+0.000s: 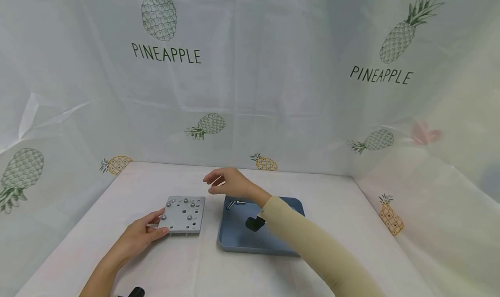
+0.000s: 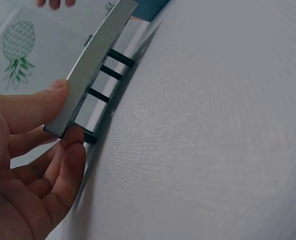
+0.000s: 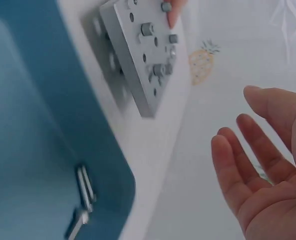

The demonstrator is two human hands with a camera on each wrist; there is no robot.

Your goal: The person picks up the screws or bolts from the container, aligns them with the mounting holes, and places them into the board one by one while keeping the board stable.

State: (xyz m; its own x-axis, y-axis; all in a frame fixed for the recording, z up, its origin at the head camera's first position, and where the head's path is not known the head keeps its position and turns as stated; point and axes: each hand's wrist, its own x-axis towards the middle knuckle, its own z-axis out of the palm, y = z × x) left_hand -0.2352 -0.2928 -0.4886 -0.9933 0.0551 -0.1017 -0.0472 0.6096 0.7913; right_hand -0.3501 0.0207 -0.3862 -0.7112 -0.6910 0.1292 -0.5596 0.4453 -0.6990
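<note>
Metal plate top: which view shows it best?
The head view: nearly the whole top of the metal plate shows. Right wrist shows it slanted and cropped; left wrist shows an edge and dark shafts beneath.

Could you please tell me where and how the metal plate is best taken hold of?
I would pinch the metal plate by its left edge, coming from the left, where the left hand holds it. It is flat and slim, while bolt heads stand up from its top face and dark pins jut out underneath, so the edge likely gives the cleanest grip.
</note>
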